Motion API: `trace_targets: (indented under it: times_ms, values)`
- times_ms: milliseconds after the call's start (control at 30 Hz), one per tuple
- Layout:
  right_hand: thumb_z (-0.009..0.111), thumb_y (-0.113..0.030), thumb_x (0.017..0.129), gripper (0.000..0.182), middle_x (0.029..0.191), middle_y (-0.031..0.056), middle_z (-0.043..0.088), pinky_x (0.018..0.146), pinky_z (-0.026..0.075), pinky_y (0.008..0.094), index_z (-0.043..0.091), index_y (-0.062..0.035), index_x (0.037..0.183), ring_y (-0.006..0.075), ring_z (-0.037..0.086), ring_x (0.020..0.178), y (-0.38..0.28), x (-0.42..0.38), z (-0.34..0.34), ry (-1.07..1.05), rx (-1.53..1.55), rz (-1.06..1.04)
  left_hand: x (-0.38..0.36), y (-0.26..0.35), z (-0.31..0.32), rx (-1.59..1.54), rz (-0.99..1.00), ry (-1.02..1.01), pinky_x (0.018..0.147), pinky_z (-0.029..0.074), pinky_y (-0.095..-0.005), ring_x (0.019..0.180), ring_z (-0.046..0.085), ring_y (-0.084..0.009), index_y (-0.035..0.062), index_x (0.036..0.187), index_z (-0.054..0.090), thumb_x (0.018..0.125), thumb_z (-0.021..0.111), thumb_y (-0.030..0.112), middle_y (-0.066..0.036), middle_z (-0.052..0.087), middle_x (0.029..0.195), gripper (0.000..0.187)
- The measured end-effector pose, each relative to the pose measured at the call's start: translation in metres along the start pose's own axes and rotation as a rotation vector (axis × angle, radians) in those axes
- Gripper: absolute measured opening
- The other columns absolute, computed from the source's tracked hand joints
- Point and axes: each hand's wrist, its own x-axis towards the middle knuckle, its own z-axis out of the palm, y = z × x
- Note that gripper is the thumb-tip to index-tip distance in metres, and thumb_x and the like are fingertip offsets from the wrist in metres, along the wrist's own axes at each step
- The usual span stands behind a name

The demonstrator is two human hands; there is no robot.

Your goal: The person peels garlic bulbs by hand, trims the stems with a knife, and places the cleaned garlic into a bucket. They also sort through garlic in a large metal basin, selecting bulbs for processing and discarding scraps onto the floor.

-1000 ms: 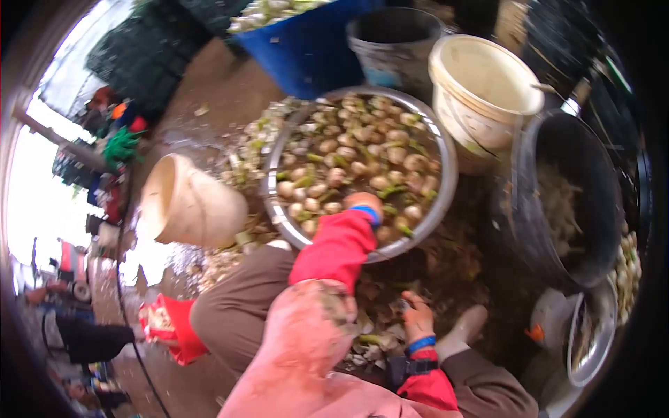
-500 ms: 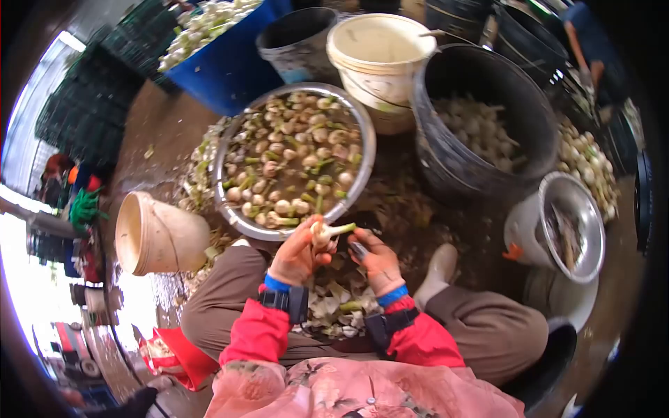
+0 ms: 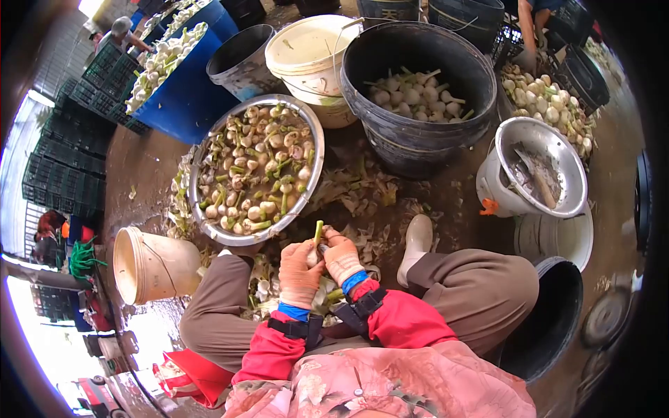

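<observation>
My left hand [image 3: 300,272] is closed around a garlic bulb [image 3: 313,258], whose short green stem points up and away from me. My right hand [image 3: 340,254] presses against the bulb's side, its fingers curled around a small dark tool that looks like a short blade, mostly hidden by the fingers. Just beyond my hands stands a wide metal basin [image 3: 317,157] of garlic bulbs with cut stems in water. Below them, a heap of peeled garlic skins [image 3: 263,287] lies between my legs.
A large black bucket [image 3: 390,143] holds trimmed bulbs. Nearby are a white bucket [image 3: 306,59], a tipped white bucket [image 3: 167,268], a metal bowl [image 3: 578,191] on a bucket, and a blue bin [image 3: 181,101] full of garlic. Other people work at the back left and back right.
My hands have come together, and the bulb's stem has swung from pointing right to pointing up. The camera view has shifted, showing more of the background.
</observation>
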Motion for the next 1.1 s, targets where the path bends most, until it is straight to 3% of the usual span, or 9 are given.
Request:
trace_targets:
  times_ms: [133,333,467,567,600,700,933,1000,1100]
  values:
    - [0.051,0.005,0.076,0.037,0.105,0.0087,0.06,0.087,0.042,0.0248,0.055,-0.0026,0.111,0.015,0.056,0.098,0.006,0.003,-0.002,0.019,0.364,-0.097,0.008,-0.001,-0.013,-1.791,-0.936,-0.097,0.049,0.051,-0.027,0.074,0.06,-0.0228,0.0108,0.113,0.051,0.086,0.056,0.023,-0.009,0.059,0.097,0.03]
    - [0.06,-0.003,0.077,0.036,0.103,0.004,0.06,0.075,0.047,0.0237,0.055,-0.0058,0.113,0.0128,0.057,0.092,-0.026,0.0,-0.034,-0.394,0.794,0.105,0.016,0.008,-0.013,-1.805,-0.957,-0.098,0.048,0.05,-0.0239,0.074,0.06,-0.0208,0.0111,0.117,0.047,0.086,0.056,0.029,-0.01,0.058,0.098,0.037]
    - [0.065,-0.005,0.077,0.029,0.088,0.0017,0.062,0.063,0.047,0.0217,0.06,-0.0044,0.105,0.0101,0.058,0.076,-0.038,-0.012,-0.026,-0.178,0.919,0.229,0.013,0.006,0.002,-1.025,-0.482,-0.075,0.042,0.043,-0.0165,0.065,0.059,-0.0149,0.0072,0.113,0.049,0.083,0.056,0.043,-0.009,0.059,0.089,0.047]
    - [0.063,-0.001,0.077,0.025,0.088,0.0021,0.063,0.063,0.048,0.0217,0.062,-0.0033,0.101,0.01,0.058,0.076,-0.029,-0.01,-0.024,-0.197,0.841,0.092,0.024,0.007,-0.019,-1.654,-1.086,-0.422,0.027,0.03,-0.0213,0.033,0.042,-0.013,0.009,0.095,0.056,0.082,0.033,0.066,-0.005,0.056,0.06,0.062]
    - [0.063,-0.001,0.077,0.025,0.088,0.0021,0.063,0.063,0.048,0.0217,0.062,-0.0033,0.101,0.01,0.058,0.076,-0.031,-0.01,-0.024,-0.204,0.838,0.096,0.029,0.001,-0.023,-1.939,-0.86,-0.822,0.025,0.028,-0.0238,0.033,0.043,-0.015,0.01,0.083,0.057,0.081,0.033,0.068,-0.006,0.054,0.056,0.063]
    - [0.052,0.004,0.077,0.027,0.092,0.0015,0.063,0.073,0.045,0.0225,0.063,-0.0028,0.101,0.0089,0.057,0.081,-0.035,-0.005,-0.027,-0.071,0.794,0.095,0.038,-0.001,-0.006,-1.453,-1.216,-0.47,0.027,0.03,-0.0253,0.032,0.043,-0.0161,0.0081,0.082,0.057,0.079,0.03,0.072,-0.007,0.053,0.053,0.069]
    - [0.049,0.006,0.076,0.029,0.096,0.0035,0.063,0.077,0.044,0.0224,0.061,0.0002,0.102,0.0112,0.057,0.088,-0.013,-0.003,-0.009,0.106,0.198,-0.216,0.015,-0.005,0.007,-1.24,-0.687,-0.147,0.051,0.047,-0.0226,0.076,0.058,-0.0129,0.0058,0.111,0.049,0.081,0.062,0.035,-0.006,0.059,0.097,0.044]
    - [0.055,0.003,0.079,0.023,0.094,0.0035,0.063,0.073,0.046,0.0239,0.062,-0.0011,0.1,0.012,0.058,0.082,-0.031,-0.005,-0.014,-0.024,0.776,0.112,0.018,-0.005,-0.006,-1.562,-0.691,-0.296,0.058,0.053,-0.0256,0.081,0.061,-0.0172,0.0043,0.115,0.046,0.08,0.065,0.022,-0.008,0.059,0.098,0.044]
    - [0.055,0.007,0.076,0.027,0.09,0.0034,0.063,0.07,0.047,0.025,0.061,-0.0009,0.101,0.0111,0.058,0.079,-0.008,0.01,-0.015,0.023,0.743,0.17,0.011,-0.01,-0.018,-1.843,-0.598,-0.604,0.064,0.056,-0.0315,0.083,0.062,-0.0252,0.004,0.121,0.042,0.074,0.07,0.013,-0.013,0.058,0.101,0.055]
